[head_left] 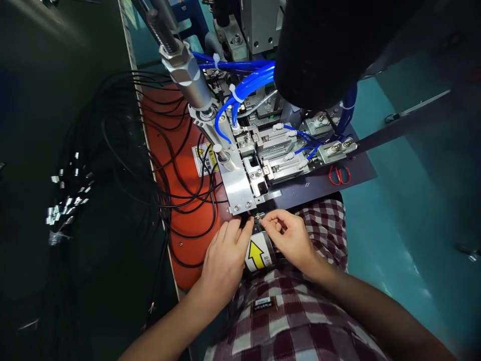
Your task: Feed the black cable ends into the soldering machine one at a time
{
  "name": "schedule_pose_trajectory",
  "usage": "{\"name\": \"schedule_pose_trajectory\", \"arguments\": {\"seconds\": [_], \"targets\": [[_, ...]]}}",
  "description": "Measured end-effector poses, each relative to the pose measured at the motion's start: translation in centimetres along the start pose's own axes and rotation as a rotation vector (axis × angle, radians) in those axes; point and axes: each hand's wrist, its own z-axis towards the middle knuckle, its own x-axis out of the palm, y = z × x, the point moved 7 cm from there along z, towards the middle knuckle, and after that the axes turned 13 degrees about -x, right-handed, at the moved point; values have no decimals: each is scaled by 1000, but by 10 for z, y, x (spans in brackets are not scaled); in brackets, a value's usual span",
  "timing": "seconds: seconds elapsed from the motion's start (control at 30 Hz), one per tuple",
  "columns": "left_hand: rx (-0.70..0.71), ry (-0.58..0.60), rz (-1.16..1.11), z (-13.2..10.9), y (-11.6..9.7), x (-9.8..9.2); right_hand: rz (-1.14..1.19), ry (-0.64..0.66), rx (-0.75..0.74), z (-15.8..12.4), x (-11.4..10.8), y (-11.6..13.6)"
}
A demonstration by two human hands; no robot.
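At the front edge of a metal machine [237, 188], both hands meet over a small fixture. My left hand [228, 245] has its thumb and index finger against a tiny part with thin coloured wires [259, 215]; whether it grips anything is hidden. My right hand [291, 238] is closed in a pinch at the right side of these wires, and what lies between its fingertips is too small to make out. Just below the fingertips sits a white label with a yellow arrow [257, 254].
Black cables [176, 205] loop over the orange-red surface [186, 250] at left, with a bundle of silvery cable ends [67, 205] beyond. Red-handled scissors [339, 175] lie right of the machine. Blue air tubes [255, 82] and a large black cylinder [319, 50] stand above.
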Motion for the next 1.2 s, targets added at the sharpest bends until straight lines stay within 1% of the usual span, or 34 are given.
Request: {"name": "schedule_pose_trajectory", "arguments": {"seconds": [0.07,0.1,0.13,0.17,0.2,0.23,0.33,0.37,0.43,0.53,0.63,0.73,0.83,0.9,1.0,1.1,1.2], "targets": [[-10,16,-4,-1,-1,1,-231,1,-190,4,-5,19],[-12,18,-6,-2,-2,2,-305,5,-259,6,-6,25],[-12,16,-11,-2,-2,2,-337,9,-297,8,-7,29],[-10,10,-19,-2,-2,2,-326,7,-296,10,-8,28],[-9,2,-30,-2,-2,2,-265,5,-256,12,-8,24],[-9,-4,-40,-1,-1,2,-162,4,-183,14,-8,16],[-12,-29,-67,0,1,2,241,47,104,15,2,-12],[-12,-40,-74,1,1,2,341,67,174,15,5,-19],[-8,-58,-88,1,2,2,428,77,240,13,6,-24],[-5,-61,-99,1,2,2,410,48,220,15,3,-21],[-21,-48,-100,0,3,4,397,23,217,17,7,-16],[-20,-41,-102,-1,3,5,464,11,266,19,14,-18],[-15,-49,-113,-1,3,5,571,58,352,18,22,-24],[-19,-58,-140,-1,4,4,609,84,382,16,24,-27],[-29,-69,-196,-1,5,3,591,92,341,16,22,-27],[-45,-86,-226,-1,6,2,532,112,284,17,21,-23],[-52,-83,-242,-1,7,4,461,120,259,19,19,-21]]}}
